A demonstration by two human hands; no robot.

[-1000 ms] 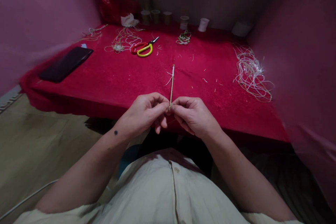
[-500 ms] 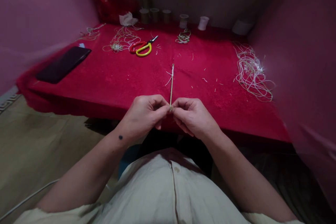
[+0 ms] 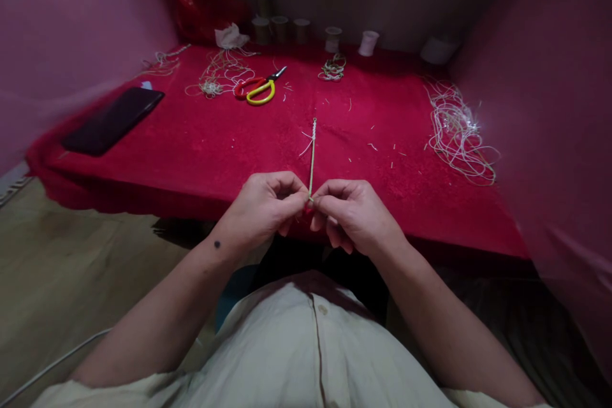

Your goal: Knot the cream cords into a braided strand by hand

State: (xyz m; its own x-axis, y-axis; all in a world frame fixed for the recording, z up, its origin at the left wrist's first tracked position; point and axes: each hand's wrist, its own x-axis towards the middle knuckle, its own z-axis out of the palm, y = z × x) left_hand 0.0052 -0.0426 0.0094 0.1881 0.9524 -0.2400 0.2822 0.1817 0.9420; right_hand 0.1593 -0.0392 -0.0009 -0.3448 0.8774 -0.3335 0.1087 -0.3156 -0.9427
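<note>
A thin pale green cord [image 3: 312, 162], knotted and twisted along its far part, runs straight away from my hands over the red cloth. Two fine loose ends stick out to its left. My left hand [image 3: 270, 204] pinches the near end of the cord between thumb and forefinger. Close against it, my right hand [image 3: 351, 210] pinches the same end from the other side, its lower fingers curled loosely. A small knot or loop shows between the fingertips, too small to make out fully.
Scissors [image 3: 261, 90] with red and yellow handles lie beyond my left hand, near tangled cords [image 3: 210, 86]. A dark phone-like slab [image 3: 115, 121] rests at the left. More loose cord [image 3: 459, 134] lies right. Thread spools [image 3: 368, 43] line the back of the red-covered table [image 3: 229, 159].
Both hands stay at the cord's near end. The right hand's lower fingers have dropped and spread a little, and the fingertips have shifted slightly at the knot.
</note>
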